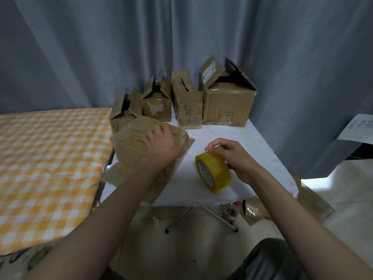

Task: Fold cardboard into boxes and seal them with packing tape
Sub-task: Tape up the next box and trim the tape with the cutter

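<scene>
white table (232, 136) | left hand (161, 146) flat on cardboard box (131, 146) | right hand (232, 156) fingers (212, 147) pinch tape roll (215, 171)

Left hand (161, 147) on cardboard box (131, 146), right hand (232, 156) gripping tape roll (214, 171)

Grey pleated curtains (101, 47) hang across the back of the room. At left, a bed covered in an orange-and-white checked cloth (44, 158) sits beside a white-covered worktop (242, 142) on metal legs. Below, a red-capped plastic bottle (232, 212) stands on the pale tiled floor (181, 249). A white printed paper sheet (358, 128) lies at far right.
</scene>
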A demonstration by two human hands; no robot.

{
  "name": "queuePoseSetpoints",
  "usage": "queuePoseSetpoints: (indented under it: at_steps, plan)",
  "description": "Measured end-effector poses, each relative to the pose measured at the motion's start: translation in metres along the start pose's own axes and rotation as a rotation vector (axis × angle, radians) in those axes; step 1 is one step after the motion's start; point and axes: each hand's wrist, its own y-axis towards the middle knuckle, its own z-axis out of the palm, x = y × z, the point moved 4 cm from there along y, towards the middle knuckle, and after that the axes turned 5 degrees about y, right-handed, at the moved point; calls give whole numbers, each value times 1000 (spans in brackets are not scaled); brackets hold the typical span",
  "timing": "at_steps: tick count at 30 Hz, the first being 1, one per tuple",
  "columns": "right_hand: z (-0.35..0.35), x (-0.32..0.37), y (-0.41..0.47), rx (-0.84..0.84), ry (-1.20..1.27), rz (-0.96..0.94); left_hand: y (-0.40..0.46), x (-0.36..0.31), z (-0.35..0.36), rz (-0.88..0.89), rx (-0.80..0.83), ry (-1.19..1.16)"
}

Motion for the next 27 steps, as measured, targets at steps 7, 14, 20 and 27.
queuePoseSetpoints:
  at_steps: [7,14,20,27]
  plan:
    - [-3,-3,-7,-51,-12,-96,-23,-19,-19,408,-171,-218]
    - [0,-2,-8,-95,-8,-154,-36,-43,-17,330,66,-476]
    - [4,-10,-11,-104,-54,-8,-36,-44,-20,271,53,-439]
    - [9,-7,-16,-31,-16,-66,-45,-53,-35,377,-72,-365]
